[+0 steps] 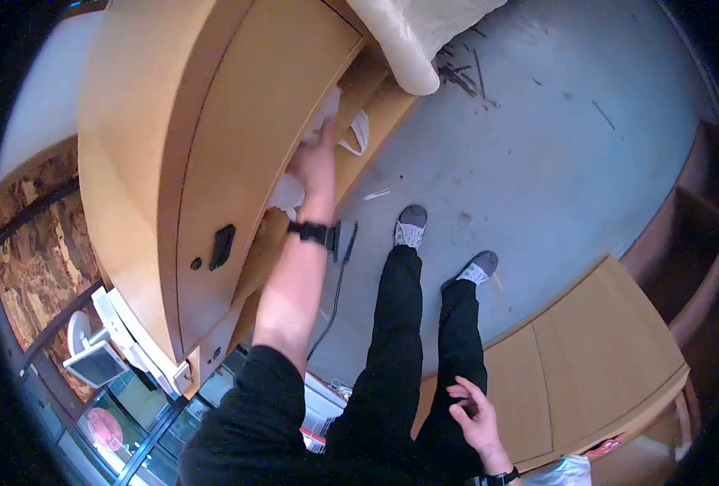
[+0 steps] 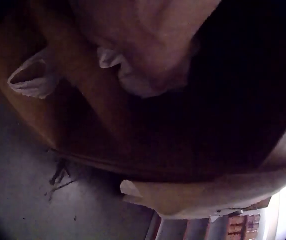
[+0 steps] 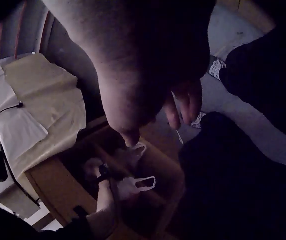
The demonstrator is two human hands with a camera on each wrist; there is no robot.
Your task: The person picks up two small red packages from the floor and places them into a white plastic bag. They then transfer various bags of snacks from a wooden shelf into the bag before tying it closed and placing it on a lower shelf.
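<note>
In the head view the left hand (image 1: 315, 170) reaches into an open wooden compartment (image 1: 375, 134), among white plastic bags (image 1: 288, 194). The left wrist view shows that hand (image 2: 148, 35) over a crumpled white bag (image 2: 138, 82); its fingertips are hidden, so a grip cannot be made out. A bag handle loop (image 2: 33, 90) lies to one side. The right hand (image 1: 479, 421) hangs over the right leg, fingers loosely bent, holding nothing. In the right wrist view a looped bag handle (image 3: 145, 184) shows beside the left forearm.
A wooden panel (image 1: 254, 105) with a black handle flanks the compartment. A pale sheet (image 1: 408, 40) hangs over its far end. Debris (image 1: 460, 77) and a cable (image 1: 339, 283) lie on the grey floor (image 1: 554, 162). A wooden cabinet (image 1: 578, 356) stands at right.
</note>
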